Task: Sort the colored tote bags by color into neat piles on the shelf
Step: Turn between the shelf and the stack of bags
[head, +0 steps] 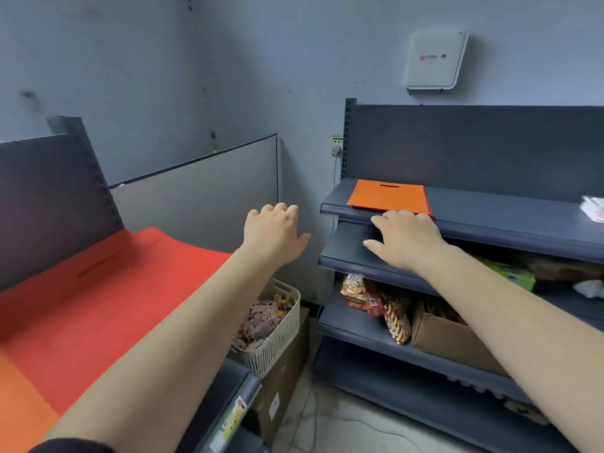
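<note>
Since both hands, left hand (274, 233) and right hand (405, 238), hover empty and loose-fingered, pinch the light, floppy orange tote bag (389, 198) by its near edge.

Your top shelf (490, 210) lies bare right of the orange tote bag (389, 197), white packet (593, 209) at its far end, lower shelves crowded with snack packs (376, 299)

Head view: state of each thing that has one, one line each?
left hand: open, in the air, holding nothing
right hand: open, fingertips at the front edge of the top shelf
orange tote bag: flat on the top shelf, handle slot up
red tote bag: spread flat on the left shelf
white basket: open-topped, filled with wrapped snacks
</note>
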Motion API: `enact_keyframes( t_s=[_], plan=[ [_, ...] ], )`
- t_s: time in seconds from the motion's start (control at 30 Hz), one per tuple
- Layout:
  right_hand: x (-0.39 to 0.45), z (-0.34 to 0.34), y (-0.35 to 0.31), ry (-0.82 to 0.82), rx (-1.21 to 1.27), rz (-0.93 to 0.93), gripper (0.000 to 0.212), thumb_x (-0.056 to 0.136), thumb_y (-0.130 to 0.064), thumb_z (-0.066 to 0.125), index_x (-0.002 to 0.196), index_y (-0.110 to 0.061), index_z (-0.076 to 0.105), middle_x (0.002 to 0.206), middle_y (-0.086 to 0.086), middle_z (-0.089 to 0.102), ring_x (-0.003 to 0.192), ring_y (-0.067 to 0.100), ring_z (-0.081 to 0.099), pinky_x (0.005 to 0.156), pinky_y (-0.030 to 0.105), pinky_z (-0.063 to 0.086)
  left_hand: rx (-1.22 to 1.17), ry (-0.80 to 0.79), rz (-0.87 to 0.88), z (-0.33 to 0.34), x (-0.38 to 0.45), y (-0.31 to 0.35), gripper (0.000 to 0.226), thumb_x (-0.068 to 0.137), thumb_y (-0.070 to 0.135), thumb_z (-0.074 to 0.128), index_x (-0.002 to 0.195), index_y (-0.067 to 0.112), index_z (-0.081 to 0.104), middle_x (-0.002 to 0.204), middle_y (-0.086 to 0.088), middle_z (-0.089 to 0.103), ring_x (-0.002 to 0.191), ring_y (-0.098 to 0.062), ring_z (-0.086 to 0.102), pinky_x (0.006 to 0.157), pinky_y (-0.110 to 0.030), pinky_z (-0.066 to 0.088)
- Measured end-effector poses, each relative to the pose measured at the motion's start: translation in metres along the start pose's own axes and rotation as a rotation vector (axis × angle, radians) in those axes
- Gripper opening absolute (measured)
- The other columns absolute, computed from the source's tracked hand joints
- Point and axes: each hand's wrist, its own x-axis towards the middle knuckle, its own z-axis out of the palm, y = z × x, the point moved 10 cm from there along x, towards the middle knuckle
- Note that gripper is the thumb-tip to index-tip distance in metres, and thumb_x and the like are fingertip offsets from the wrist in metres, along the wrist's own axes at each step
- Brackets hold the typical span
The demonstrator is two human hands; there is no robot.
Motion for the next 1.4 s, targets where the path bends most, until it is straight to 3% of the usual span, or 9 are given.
enact_keyframes(
  t_s=[0.43,0.67,0.83,1.07,1.2,1.3,1.4],
  plan=[
    [0.109,0.077,0.147,-0.018,-0.034,0.059,0.049,0.099,-0.049,0.032,0.132,-0.016,0.045,0.130,0.006,0.050,0.120,0.027,0.044,0.096,0.040,0.035,-0.033,-0.034,0.118,0.081,0.163,0.129,0.048,0.094,0.049,0.042,0.129,0.016,0.046,0.129,-0.002,0.053,0.120,-0.025,0.048,0.094,-0.036,0.036],
    [0.157,0.129,0.199,-0.073,0.021,0.088,0.051,0.100,-0.048,0.031,0.137,-0.015,0.042,0.136,0.006,0.048,0.124,0.028,0.043,0.099,0.040,0.035,-0.053,-0.093,0.177,0.135,0.229,0.170,0.041,0.096,0.048,0.040,0.121,0.016,0.048,0.125,-0.001,0.054,0.118,-0.024,0.048,0.093,-0.036,0.036],
    [0.199,0.170,0.230,-0.108,0.054,0.135,0.047,0.100,-0.046,0.031,0.130,-0.014,0.046,0.128,0.007,0.051,0.118,0.027,0.046,0.095,0.039,0.038,-0.092,-0.098,0.199,0.178,0.286,0.185,0.049,0.097,0.052,0.034,0.127,0.016,0.049,0.126,-0.001,0.054,0.117,-0.025,0.049,0.091,-0.035,0.036],
    [0.256,0.231,0.269,-0.209,0.348,0.314,0.048,0.101,-0.043,0.035,0.133,-0.010,0.047,0.126,0.008,0.051,0.114,0.027,0.050,0.089,0.039,0.045,-0.175,-0.182,0.168,0.236,0.362,0.173,0.049,0.097,0.051,0.034,0.128,0.017,0.051,0.129,-0.002,0.053,0.121,-0.026,0.046,0.094,-0.036,0.036],
    [0.278,0.260,0.283,-0.233,0.484,0.419,0.042,0.099,-0.040,0.043,0.120,-0.006,0.057,0.114,0.009,0.054,0.107,0.027,0.054,0.086,0.036,0.046,-0.246,-0.237,0.172,0.271,0.383,0.172,0.045,0.096,0.051,0.037,0.115,0.016,0.058,0.120,-0.001,0.057,0.114,-0.026,0.049,0.092,-0.036,0.036],
    [0.293,0.269,0.292,-0.199,0.611,0.524,0.043,0.096,-0.036,0.052,0.122,-0.003,0.057,0.121,0.011,0.060,0.113,0.030,0.055,0.092,0.037,0.047,-0.330,-0.206,0.178,0.278,0.392,0.174,0.043,0.095,0.051,0.040,0.113,0.017,0.061,0.114,-0.001,0.060,0.111,-0.024,0.050,0.089,-0.034,0.038],
    [0.301,0.278,0.308,-0.180,0.725,0.654,0.038,0.090,-0.032,0.063,0.112,-0.001,0.059,0.110,0.014,0.064,0.110,0.032,0.057,0.083,0.035,0.047,-0.412,-0.197,0.215,0.279,0.399,0.179,0.042,0.095,0.049,0.042,0.113,0.019,0.063,0.111,0.000,0.062,0.109,-0.023,0.050,0.087,-0.032,0.040]
  ],
)
